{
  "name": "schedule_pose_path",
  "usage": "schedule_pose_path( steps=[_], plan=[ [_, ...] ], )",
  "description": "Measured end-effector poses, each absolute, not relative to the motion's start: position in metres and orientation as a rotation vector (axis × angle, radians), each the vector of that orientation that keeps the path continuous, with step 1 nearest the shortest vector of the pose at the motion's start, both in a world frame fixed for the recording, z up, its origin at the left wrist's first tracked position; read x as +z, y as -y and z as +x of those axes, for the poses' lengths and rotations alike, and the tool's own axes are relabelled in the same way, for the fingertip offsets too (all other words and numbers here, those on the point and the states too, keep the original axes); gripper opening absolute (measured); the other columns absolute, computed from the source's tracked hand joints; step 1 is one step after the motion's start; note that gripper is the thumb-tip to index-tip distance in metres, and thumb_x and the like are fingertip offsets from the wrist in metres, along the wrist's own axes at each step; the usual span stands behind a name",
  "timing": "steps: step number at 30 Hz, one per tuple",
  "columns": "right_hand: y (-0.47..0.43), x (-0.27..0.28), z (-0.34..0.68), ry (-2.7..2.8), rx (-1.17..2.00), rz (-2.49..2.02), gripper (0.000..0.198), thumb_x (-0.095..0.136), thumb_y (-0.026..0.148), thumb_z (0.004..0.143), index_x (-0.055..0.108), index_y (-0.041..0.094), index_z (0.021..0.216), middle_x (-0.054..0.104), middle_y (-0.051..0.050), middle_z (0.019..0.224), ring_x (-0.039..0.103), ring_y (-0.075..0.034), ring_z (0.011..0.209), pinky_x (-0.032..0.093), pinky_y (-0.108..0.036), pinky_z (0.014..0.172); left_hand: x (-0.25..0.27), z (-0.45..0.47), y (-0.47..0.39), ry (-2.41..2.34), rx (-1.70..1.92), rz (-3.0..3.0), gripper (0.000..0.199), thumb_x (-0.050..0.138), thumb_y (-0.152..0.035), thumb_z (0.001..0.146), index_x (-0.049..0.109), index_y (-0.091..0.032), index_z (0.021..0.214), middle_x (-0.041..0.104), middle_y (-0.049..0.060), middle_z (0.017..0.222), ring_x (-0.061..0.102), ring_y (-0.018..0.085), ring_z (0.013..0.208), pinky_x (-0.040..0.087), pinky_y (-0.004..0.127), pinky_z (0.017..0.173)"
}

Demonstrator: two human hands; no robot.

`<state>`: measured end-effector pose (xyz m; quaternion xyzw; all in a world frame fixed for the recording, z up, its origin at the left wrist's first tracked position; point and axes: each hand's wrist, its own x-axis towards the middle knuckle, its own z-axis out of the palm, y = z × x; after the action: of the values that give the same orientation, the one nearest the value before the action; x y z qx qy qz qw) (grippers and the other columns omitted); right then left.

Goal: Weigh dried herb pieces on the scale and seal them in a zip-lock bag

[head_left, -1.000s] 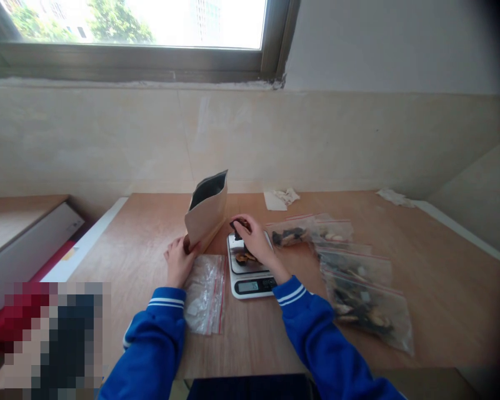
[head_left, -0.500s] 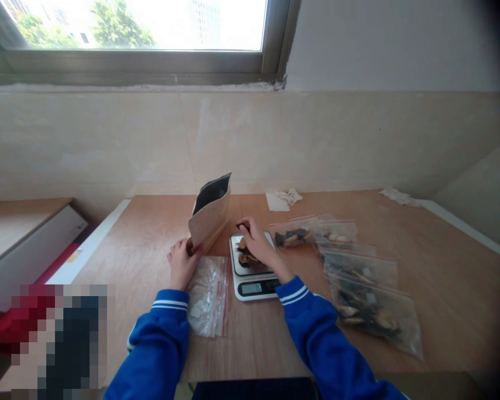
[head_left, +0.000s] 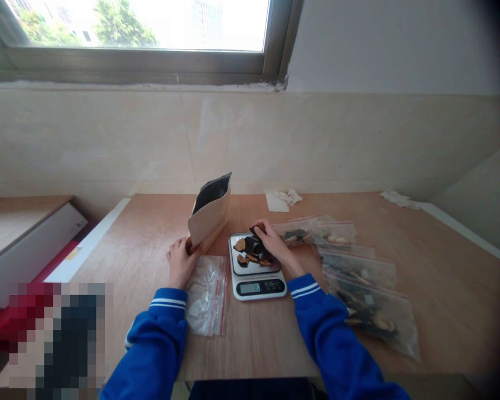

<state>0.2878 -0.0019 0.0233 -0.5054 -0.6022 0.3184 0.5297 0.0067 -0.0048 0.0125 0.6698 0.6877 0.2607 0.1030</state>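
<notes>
Gripping the pouch [head_left: 209, 216] base, left hand [head_left: 180, 261]; right hand [head_left: 275, 244] pinches dried pieces [head_left: 252, 250] at scale [head_left: 256, 272] edge.

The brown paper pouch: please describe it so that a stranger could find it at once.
On the wooden table below the window, look left of the kitchen scale. The brown paper pouch stands there, its base held by the left hand. Unlike the flat clear zip bags, it is upright, opaque and open-topped.
</notes>
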Motion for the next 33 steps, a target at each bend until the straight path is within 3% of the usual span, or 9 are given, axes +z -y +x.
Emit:
schedule_pose_path(
  steps=[8,15,23,33],
  plan=[
    [0.009,0.031,0.309,1.227,0.734,-1.147,0.036,0.057,0.055,0.083,0.058,0.022,0.097,0.062,-0.004,0.099,0.058,-0.02,0.095,0.049,-0.035,0.085,0.013,0.006,0.005,-2.041,0.764,1.981,0.033,0.051,-0.048,0.085,0.059,-0.02,0.098,0.061,0.012,0.114,0.052,0.032,0.111,0.038,0.044,0.092],
    [0.047,0.039,0.306,1.169,0.832,-1.168,0.041,0.059,0.056,0.083,0.059,0.021,0.102,0.063,-0.005,0.096,0.062,-0.019,0.078,0.053,-0.031,0.066,0.012,0.006,0.004,-2.047,0.757,1.983,0.034,0.05,-0.049,0.085,0.059,-0.019,0.097,0.061,0.012,0.112,0.052,0.031,0.11,0.038,0.044,0.091],
    [0.083,0.038,0.271,1.513,0.56,-1.161,0.019,0.049,0.037,0.094,0.058,0.024,0.104,0.064,-0.006,0.104,0.062,-0.021,0.097,0.05,-0.036,0.088,0.011,0.006,0.005,-2.036,0.767,1.992,0.035,0.05,-0.049,0.085,0.059,-0.019,0.102,0.06,0.012,0.114,0.051,0.032,0.111,0.038,0.045,0.092],
    [0.07,0.027,0.246,1.798,0.315,-1.103,0.02,0.04,0.026,0.098,0.056,0.024,0.111,0.063,-0.009,0.11,0.06,-0.023,0.106,0.048,-0.041,0.093,0.011,0.006,0.004,-2.042,0.746,1.997,0.035,0.05,-0.05,0.084,0.059,-0.02,0.099,0.061,0.012,0.114,0.051,0.032,0.11,0.038,0.044,0.091]
  ],
)
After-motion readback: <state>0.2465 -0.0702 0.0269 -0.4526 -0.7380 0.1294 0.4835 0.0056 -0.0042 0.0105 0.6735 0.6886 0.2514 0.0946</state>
